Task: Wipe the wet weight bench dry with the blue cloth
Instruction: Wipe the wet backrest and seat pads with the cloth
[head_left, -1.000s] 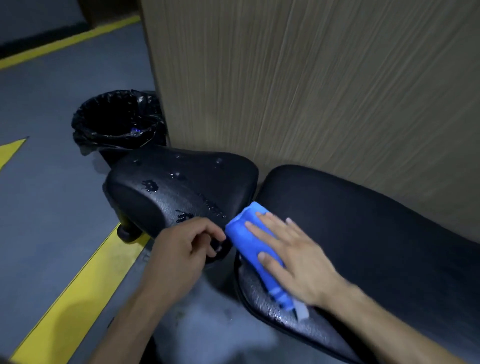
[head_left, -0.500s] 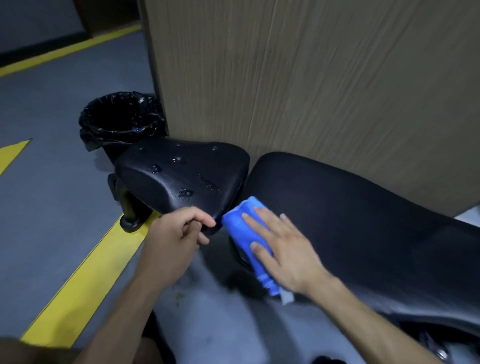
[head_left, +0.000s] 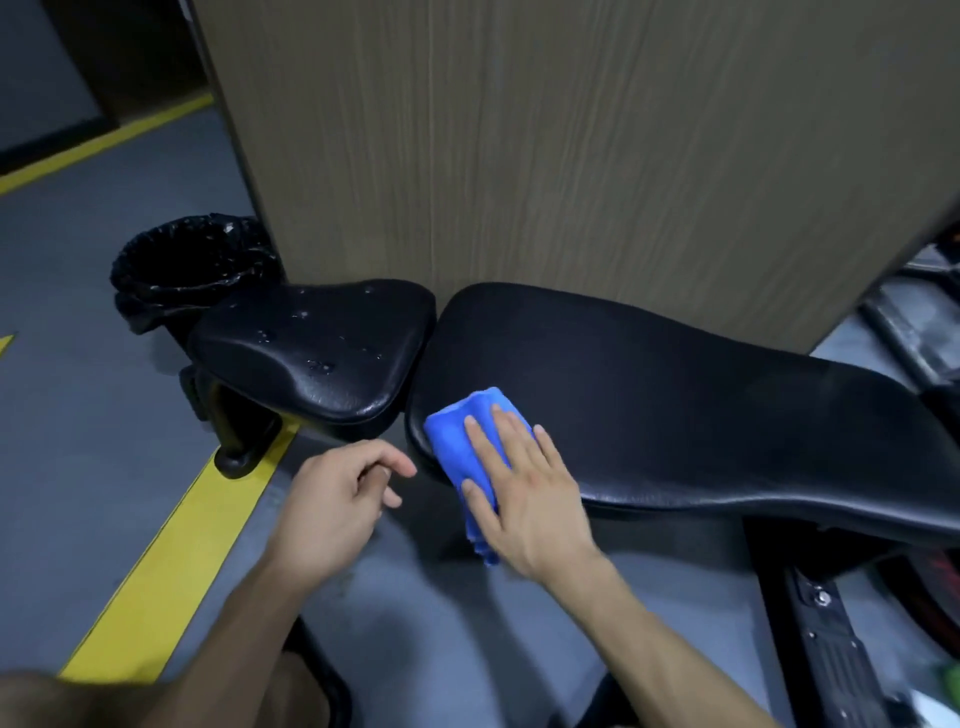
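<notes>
The black weight bench has two pads. Its small seat pad (head_left: 317, 353) on the left carries water drops. The long back pad (head_left: 675, 405) stretches to the right. A folded blue cloth (head_left: 457, 436) lies over the back pad's near left end and hangs off its edge. My right hand (head_left: 524, 493) presses flat on the cloth with straight fingers. My left hand (head_left: 332, 499) hovers below the seat pad's front edge, fingers loosely curled, touching nothing.
A wood-grain panel (head_left: 571, 156) stands right behind the bench. A bin with a black liner (head_left: 187, 270) sits left of the seat pad. Yellow floor lines (head_left: 171, 561) cross the grey floor. Black frame parts (head_left: 826, 639) lie at the lower right.
My left hand has let go of the seat pad's front edge and drawn back. My right hand stays on the cloth at the back pad's left end. The view has pulled back.
</notes>
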